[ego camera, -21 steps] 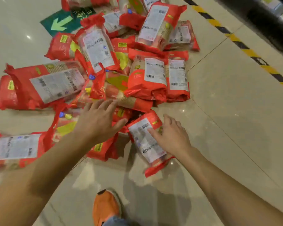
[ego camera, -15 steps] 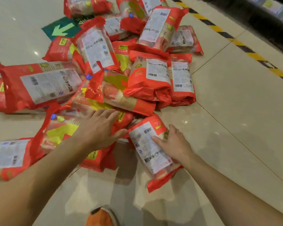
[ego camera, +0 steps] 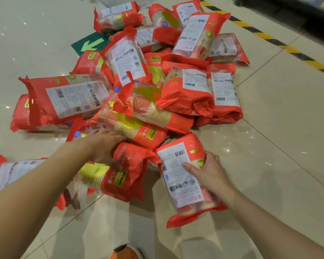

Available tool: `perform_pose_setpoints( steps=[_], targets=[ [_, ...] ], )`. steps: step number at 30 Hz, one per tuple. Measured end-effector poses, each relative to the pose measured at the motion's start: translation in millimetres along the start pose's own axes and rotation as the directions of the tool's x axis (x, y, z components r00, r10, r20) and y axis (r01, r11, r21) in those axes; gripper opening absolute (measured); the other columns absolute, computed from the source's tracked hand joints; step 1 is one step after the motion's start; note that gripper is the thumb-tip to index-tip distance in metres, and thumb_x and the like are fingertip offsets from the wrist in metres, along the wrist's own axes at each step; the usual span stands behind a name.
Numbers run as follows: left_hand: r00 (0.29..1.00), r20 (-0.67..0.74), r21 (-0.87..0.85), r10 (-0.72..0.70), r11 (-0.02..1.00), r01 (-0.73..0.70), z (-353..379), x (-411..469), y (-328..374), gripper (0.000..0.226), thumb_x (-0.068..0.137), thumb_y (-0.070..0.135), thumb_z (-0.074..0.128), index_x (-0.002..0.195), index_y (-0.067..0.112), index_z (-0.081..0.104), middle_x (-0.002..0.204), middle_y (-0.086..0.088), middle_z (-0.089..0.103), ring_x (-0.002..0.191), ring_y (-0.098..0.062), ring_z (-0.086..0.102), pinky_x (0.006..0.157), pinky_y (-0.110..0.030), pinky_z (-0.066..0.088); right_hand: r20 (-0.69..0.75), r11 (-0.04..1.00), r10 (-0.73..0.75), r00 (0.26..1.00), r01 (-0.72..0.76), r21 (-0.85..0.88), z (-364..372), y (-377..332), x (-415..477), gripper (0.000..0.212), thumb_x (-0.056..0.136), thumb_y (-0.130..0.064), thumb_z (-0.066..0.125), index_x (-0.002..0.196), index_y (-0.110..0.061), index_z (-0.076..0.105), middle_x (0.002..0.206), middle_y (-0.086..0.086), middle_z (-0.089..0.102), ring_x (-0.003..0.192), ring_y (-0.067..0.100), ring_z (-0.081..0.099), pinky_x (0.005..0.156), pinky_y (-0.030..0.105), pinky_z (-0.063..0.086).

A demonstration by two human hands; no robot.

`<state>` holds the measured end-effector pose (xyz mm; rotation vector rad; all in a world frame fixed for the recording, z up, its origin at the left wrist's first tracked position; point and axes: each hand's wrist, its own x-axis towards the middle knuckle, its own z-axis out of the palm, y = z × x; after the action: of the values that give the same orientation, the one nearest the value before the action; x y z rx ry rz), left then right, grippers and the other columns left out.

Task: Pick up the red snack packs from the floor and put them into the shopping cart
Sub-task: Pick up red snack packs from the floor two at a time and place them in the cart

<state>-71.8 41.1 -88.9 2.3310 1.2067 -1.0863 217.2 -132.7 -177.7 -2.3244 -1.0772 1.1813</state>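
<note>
Several red snack packs (ego camera: 187, 94) lie heaped on the shiny tiled floor (ego camera: 269, 146). My left hand (ego camera: 103, 144) grips the top end of a near pack (ego camera: 120, 174) with a yellow patch, thumb wrapped around its side. My right hand (ego camera: 209, 171) grips the right edge of another near pack (ego camera: 181, 176) that shows its white label, thumb lying across the label. The shopping cart is not in view.
A green floor sign with an arrow (ego camera: 91, 43) lies partly under the heap at the back. Yellow-and-black hazard tape (ego camera: 269, 38) runs along the floor at upper right beside a dark base. My orange shoe (ego camera: 127, 252) shows at the bottom edge.
Both hands have moved from resting on the near packs to curling round them. The camera has come closer to the heap.
</note>
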Motion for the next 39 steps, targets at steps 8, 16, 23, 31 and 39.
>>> perform_pose_setpoints(
  steps=[8,16,23,31,39],
  targets=[
    [0.985,-0.159,-0.229,-0.071,0.973,0.033,19,-3,4,0.148,0.029,0.115,0.043,0.15,0.03,0.051,0.138,0.003,0.056,0.127,-0.023,0.059,0.107,-0.038,0.046,-0.083,0.998,0.01,0.997,-0.004,0.069,-12,1,-15,0.092,0.078,-0.068,0.081,0.148,-0.021,0.045,0.127,-0.002,0.046,0.102,0.019,0.064,0.09,0.039,0.056],
    [0.912,-0.224,-0.891,-0.343,0.452,-0.049,-4,-53,61,0.103,0.056,0.084,0.083,0.136,0.024,0.059,0.125,-0.005,0.069,0.108,-0.026,0.068,0.094,-0.043,0.056,-0.294,0.961,0.078,0.953,0.007,0.276,-90,-25,-79,0.071,0.084,-0.056,0.083,0.138,-0.023,0.053,0.126,-0.001,0.048,0.084,-0.007,0.051,0.086,0.029,0.044],
    [0.867,-0.224,-0.974,-0.445,0.086,-0.208,-140,-182,128,0.059,0.079,0.06,0.087,0.124,0.033,0.06,0.112,0.009,0.074,0.096,-0.007,0.07,0.076,-0.025,0.053,-0.379,0.894,0.128,0.917,0.059,0.445,-234,-99,-206,0.062,0.08,-0.061,0.084,0.125,-0.034,0.051,0.123,-0.005,0.053,0.098,0.004,0.065,0.089,0.035,0.058],
    [0.929,-0.296,-0.952,-0.223,0.142,-0.27,-379,-390,223,0.053,0.075,0.066,0.088,0.109,0.033,0.065,0.109,0.009,0.078,0.099,-0.016,0.077,0.096,-0.043,0.061,-0.541,0.831,0.281,0.793,0.081,0.55,-466,-158,-414,0.1,0.054,-0.097,0.071,0.131,-0.034,0.057,0.126,0.0,0.068,0.1,0.014,0.076,0.087,0.046,0.065],
    [0.885,-0.415,-0.835,0.209,0.298,-0.462,-544,-541,403,0.068,0.072,0.067,0.089,0.116,0.023,0.064,0.104,0.005,0.076,0.089,-0.013,0.075,0.08,-0.034,0.062,-0.684,0.728,0.567,0.459,0.11,0.677,-619,-138,-635,0.092,0.063,-0.092,0.074,0.132,-0.034,0.058,0.128,0.001,0.068,0.107,0.016,0.074,0.093,0.046,0.063]
  ],
)
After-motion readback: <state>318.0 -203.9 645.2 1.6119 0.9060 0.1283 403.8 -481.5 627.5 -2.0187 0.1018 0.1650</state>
